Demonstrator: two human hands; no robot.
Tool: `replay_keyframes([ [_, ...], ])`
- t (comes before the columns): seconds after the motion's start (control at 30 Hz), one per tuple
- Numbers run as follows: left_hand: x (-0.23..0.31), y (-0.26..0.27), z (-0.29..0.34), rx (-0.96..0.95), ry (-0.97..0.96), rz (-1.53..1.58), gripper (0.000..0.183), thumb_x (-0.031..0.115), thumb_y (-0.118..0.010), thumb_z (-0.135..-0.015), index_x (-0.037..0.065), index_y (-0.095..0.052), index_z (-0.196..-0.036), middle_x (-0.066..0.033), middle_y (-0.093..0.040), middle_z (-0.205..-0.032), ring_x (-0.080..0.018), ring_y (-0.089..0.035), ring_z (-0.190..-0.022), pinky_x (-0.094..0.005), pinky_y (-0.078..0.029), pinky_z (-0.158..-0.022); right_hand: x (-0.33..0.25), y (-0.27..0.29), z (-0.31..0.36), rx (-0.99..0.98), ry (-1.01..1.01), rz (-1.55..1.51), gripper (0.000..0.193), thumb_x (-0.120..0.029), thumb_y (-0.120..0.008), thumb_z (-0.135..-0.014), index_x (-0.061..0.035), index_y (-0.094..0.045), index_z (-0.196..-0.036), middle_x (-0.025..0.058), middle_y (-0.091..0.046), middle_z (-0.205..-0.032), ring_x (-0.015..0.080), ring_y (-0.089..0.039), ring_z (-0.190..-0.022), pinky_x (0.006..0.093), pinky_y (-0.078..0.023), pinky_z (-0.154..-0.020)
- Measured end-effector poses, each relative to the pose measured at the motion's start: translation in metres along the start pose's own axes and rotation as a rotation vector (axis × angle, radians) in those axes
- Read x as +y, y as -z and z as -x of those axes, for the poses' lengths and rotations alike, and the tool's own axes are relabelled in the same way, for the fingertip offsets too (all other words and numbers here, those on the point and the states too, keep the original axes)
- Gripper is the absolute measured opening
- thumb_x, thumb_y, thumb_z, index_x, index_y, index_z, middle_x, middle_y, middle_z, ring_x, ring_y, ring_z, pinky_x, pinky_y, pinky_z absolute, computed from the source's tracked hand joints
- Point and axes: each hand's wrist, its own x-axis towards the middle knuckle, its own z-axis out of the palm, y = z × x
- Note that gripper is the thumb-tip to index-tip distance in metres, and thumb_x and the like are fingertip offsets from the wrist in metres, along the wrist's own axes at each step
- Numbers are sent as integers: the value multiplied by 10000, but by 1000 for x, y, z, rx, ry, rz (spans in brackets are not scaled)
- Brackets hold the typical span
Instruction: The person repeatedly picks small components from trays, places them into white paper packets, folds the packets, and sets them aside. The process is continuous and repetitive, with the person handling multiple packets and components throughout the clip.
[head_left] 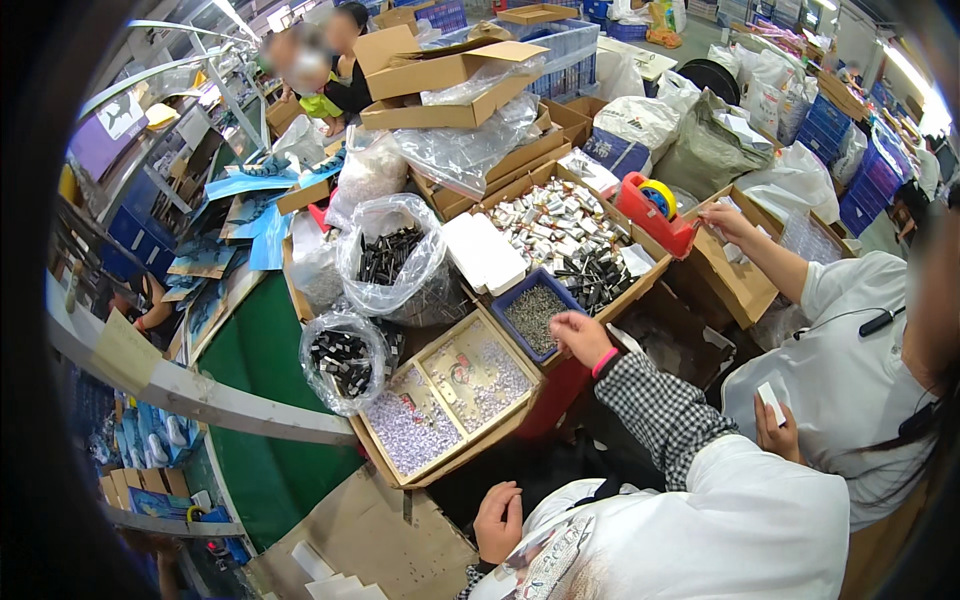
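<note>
My right hand [585,339], with a pink band at the wrist and a checked sleeve, reaches over the right edge of a blue bin [507,318] of small metal screws [533,310]. Its fingers are pinched together; whatever they hold is too small to make out. My left hand [497,522] is lower down, close to my white shirt, its fingers curled and their inside hidden. Left of the bin stands a divided wooden tray [463,435] with small whitish pieces. Behind it, a large carton holds many small silver motors [560,222] and black parts [595,277].
Clear bags of black parts [392,255] [345,360] stand by the tray. A red tape dispenser [655,215] sits at the carton's right edge. On the right, a co-worker's hand [732,222] reaches toward it; their other hand [778,432] holds a white piece. A curved metal rail [220,398] crosses the left.
</note>
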Motion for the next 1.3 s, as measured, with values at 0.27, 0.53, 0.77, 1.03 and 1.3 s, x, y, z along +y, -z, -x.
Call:
replay_keyframes([
  [0.27,9,4,-8,28,215,-46,129,82,-572,-841,5,-630,-926,-124,-641,-938,-237,-623,-861,-300,-479,-772,-56,-12,-115,217,248,445,427,-416,-679,-755,-12,-589,-860,115,-630,-811,220,-599,-741,307,-473,-678],
  [0.53,9,-1,-9,-57,157,-60,155,108,-608,-818,27,-634,-947,-120,-642,-956,-246,-626,-880,-301,-484,-779,-86,-10,-154,-30,127,810,434,-482,-612,-758,-83,-680,-916,123,-661,-875,266,-614,-867,350,-465,-787],
  [0.77,2,3,-11,-14,178,-97,148,92,-594,-821,22,-638,-944,-129,-644,-936,-260,-626,-875,-306,-484,-771,-88,2,-135,132,207,465,384,-378,-579,-813,-20,-672,-915,177,-652,-847,266,-626,-791,337,-467,-742],
  [1.03,4,21,-52,-60,260,575,261,62,-481,-904,-53,-513,-1137,-116,-593,-1066,-189,-563,-1007,-313,-427,-924,-66,-14,-2,-83,56,-14,262,-276,-590,-858,-22,-655,-870,-41,-522,-625,26,-422,-518,184,-312,-449],
  [1.3,19,43,-73,-343,106,1125,1074,542,-756,-612,24,-217,-1383,-129,-350,-1367,-259,-369,-1250,-389,-306,-1033,-58,-61,129,-636,-200,-13,182,-188,-607,-866,-13,-642,-899,-39,-546,-694,29,-444,-595,183,-355,-526],
])
